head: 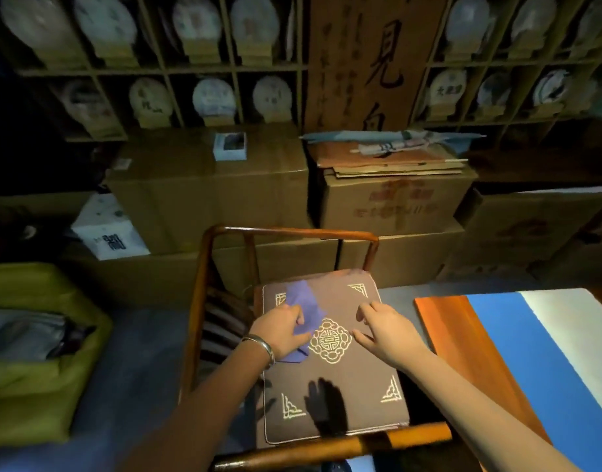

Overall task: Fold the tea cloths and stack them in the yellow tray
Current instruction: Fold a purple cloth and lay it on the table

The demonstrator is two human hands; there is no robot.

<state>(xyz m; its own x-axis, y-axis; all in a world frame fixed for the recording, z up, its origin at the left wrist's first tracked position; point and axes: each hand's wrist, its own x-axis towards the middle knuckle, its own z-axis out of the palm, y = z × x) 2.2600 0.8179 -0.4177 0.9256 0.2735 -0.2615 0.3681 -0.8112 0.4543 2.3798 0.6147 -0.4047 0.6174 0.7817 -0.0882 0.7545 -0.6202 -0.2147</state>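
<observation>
Folding looks to be under way on the chair cushion (337, 373), not on the desk (497, 338): the left hand (280, 332) curls its fingers round 1 purple tea cloth (304, 303), which lies rumpled on the far left part of the cushion, partly under that hand. The right hand (383, 330) rests with fingers loosely spread on the cushion just right of the embroidered medallion, gripping nothing.

The likely trouble is the surface. The cushion is padded and the cloth sits near its left edge, so a careless sweep could push the cloth off between the chair's wooden arm (199, 294) and the seat. With only 1 hand on it, the cloth may also crease unevenly, and the fold would then sit crooked on the stack. The yellow tray (47, 386) stands well apart at the left, so the carry across the gap could let a loose fold fall open.

Counted: 1 purple cloth in hand, 1 yellow tray with greyish folded cloths inside, their number unclear, 1 chair, 1 cushion, 2 hands, 1 bracelet (263, 345).
</observation>
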